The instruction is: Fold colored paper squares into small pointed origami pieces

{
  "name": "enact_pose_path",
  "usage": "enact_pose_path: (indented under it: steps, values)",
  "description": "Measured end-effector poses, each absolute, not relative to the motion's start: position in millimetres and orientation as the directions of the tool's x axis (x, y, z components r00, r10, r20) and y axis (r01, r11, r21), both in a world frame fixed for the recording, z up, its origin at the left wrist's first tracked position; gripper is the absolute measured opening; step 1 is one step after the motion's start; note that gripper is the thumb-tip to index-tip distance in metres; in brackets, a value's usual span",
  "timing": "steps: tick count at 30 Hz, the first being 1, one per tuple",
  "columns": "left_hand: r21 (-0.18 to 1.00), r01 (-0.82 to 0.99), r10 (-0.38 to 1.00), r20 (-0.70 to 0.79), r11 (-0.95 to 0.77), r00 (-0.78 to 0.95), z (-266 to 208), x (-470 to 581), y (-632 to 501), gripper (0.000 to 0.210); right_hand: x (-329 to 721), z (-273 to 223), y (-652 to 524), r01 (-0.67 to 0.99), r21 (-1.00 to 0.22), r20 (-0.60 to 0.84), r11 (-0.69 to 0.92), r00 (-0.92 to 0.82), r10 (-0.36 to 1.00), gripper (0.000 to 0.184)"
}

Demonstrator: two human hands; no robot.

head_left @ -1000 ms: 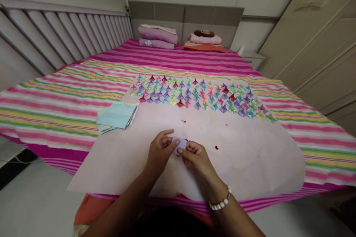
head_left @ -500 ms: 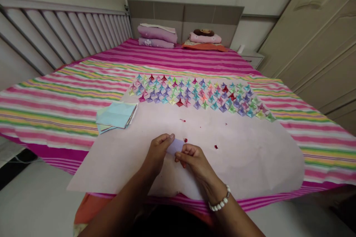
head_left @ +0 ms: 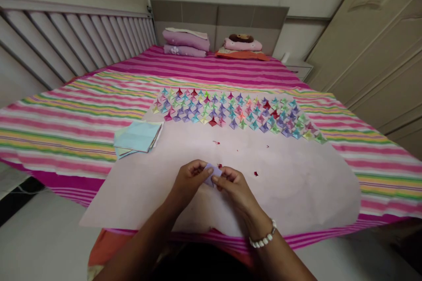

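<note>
A small folded piece of lavender paper (head_left: 212, 171) is held up between my two hands. My left hand (head_left: 189, 181) pinches its left side, thumb on top. On the right side, my right hand (head_left: 235, 186) grips it between thumb and fingers; a bracelet of white beads circles that wrist. Below the hands lies a big pale sheet (head_left: 296, 197). Rows of small folded paper cranes or star-like pieces (head_left: 222, 109) in many colours cover its far part. To the left rests a stack of coloured paper squares (head_left: 138, 136), light blue on top.
Small red scraps (head_left: 255, 174) lie scattered on the sheet. Under it spreads a striped bed cover (head_left: 59, 118). Folded purple bedding (head_left: 186, 43) and a pink pile (head_left: 243, 45) stand by the headboard (head_left: 198, 13). A white railing (head_left: 82, 30) runs along the left.
My hands have drawn closer together on the lavender paper, with both thumbs now on its face. The right hand has shifted slightly up.
</note>
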State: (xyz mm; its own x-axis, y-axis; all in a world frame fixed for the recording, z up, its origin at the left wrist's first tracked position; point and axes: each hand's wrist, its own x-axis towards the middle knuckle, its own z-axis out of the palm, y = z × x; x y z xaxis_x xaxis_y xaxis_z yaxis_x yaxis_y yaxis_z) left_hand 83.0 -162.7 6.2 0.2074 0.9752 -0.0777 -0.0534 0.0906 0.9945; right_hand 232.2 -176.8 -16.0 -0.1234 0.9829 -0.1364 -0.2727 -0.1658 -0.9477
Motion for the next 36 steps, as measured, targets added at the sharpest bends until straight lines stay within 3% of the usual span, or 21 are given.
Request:
enact_pose_path:
  steps: [5, 10, 14, 24, 29, 36]
  values:
    - [0.998, -0.049, 0.990, -0.018, 0.025, 0.138, -1, 83, -167, 0.051, 233, -16, -176, -0.332, -0.927, -0.156, -0.174, -0.082, 0.984, 0.027]
    - [0.991, -0.097, 0.958, -0.057, 0.087, 0.281, -2, 78, -168, 0.029, 234, -16, -176, -0.358, -0.923, -0.143, -0.145, -0.032, 0.989, 0.033]
    - [0.980, -0.153, 0.955, -0.076, 0.124, 0.288, -2, 75, -168, 0.027, 235, -16, -176, -0.352, -0.930, -0.104, -0.107, -0.026, 0.994, 0.040]
    - [0.994, -0.053, 0.974, -0.086, 0.099, 0.210, 2, 74, -170, 0.014, 234, -13, -177, -0.376, -0.920, -0.100, -0.114, -0.057, 0.993, 0.010]
    - [0.990, -0.089, 0.969, -0.090, 0.113, 0.230, 3, 75, -171, 0.018, 234, -13, -179, -0.392, -0.911, -0.103, -0.125, -0.076, 0.992, 0.008]
    - [0.989, -0.108, 0.991, -0.089, 0.100, 0.099, 4, 85, -172, 0.018, 234, -14, -180, -0.362, -0.929, -0.032, -0.083, -0.144, 0.989, 0.009]
